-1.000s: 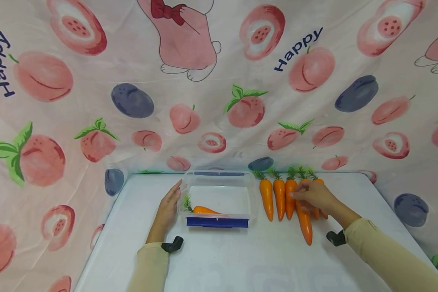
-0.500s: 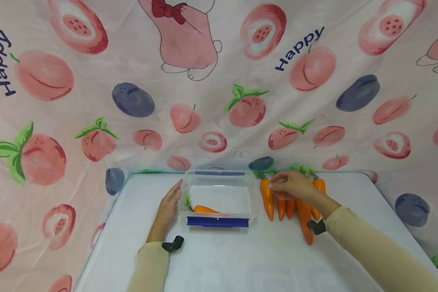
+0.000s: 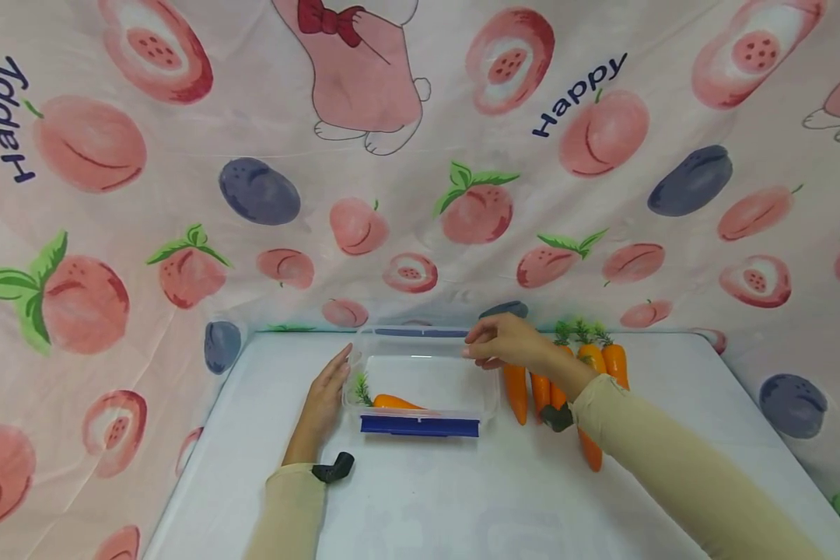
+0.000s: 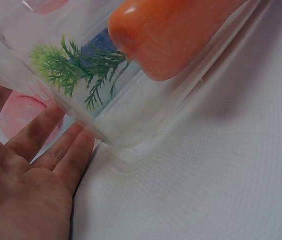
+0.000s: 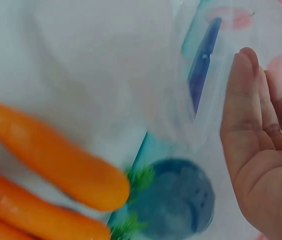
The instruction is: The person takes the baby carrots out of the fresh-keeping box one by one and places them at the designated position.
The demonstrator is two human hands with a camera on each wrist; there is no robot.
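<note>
A clear plastic food box with blue latches stands on the table, lidless. Inside it lies one orange toy carrot with a frilly green top, near the front wall. My left hand touches the box's left side with extended fingers, and in the left wrist view the fingertips rest against the clear wall. Over the box's right rim hovers my right hand. In the right wrist view its palm faces the camera, fingers loosely bent and holding nothing.
Several more carrots lie in a row right of the box, tops towards the back, partly hidden by the right hand and forearm. One carrot reaches further forward. A fruit-printed cloth hangs behind the white table.
My right hand has moved left from above the carrots to the box's right rim. The left hand and the box stay in place, and the carrots look unmoved.
</note>
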